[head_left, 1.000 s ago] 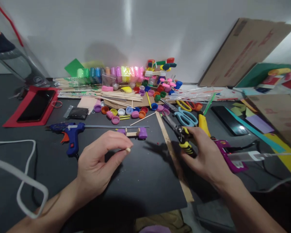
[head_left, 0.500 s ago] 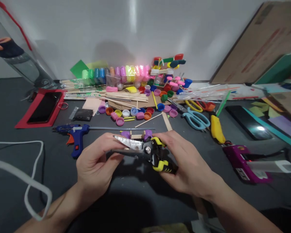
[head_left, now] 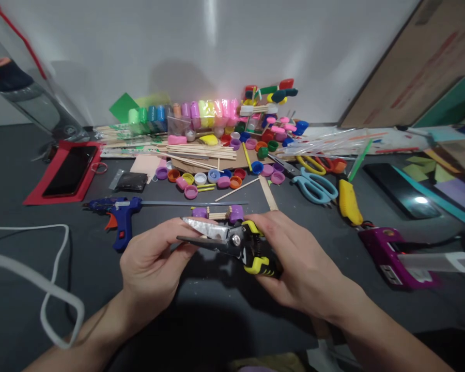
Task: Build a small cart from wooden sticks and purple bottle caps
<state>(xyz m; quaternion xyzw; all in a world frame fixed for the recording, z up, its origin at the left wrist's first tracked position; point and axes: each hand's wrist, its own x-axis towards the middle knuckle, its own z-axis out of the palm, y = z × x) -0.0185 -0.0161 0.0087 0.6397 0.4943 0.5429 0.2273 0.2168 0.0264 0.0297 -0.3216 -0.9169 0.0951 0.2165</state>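
My right hand (head_left: pixel 298 263) is wrapped round the black and yellow handles of a pair of cutting shears (head_left: pixel 236 240), whose blades point left and stand apart. The fingers of my left hand (head_left: pixel 155 263) are pinched together at the blades; a small pale piece shows between the blades by the fingertips, too hidden to make out. Just behind the shears lies a small piece of pale sticks with purple caps (head_left: pixel 218 214) at its ends.
Behind are coloured bottle caps (head_left: pixel 214 176), wooden sticks (head_left: pixel 201 151) and light blue scissors (head_left: pixel 313 187). A blue glue gun (head_left: pixel 124 219) lies left, a purple device (head_left: pixel 391 256) right. A white cable (head_left: pixel 31 274) loops at left.
The view has shifted slightly. The shears' blades look a little farther apart, and both hands stay nearly where they were.
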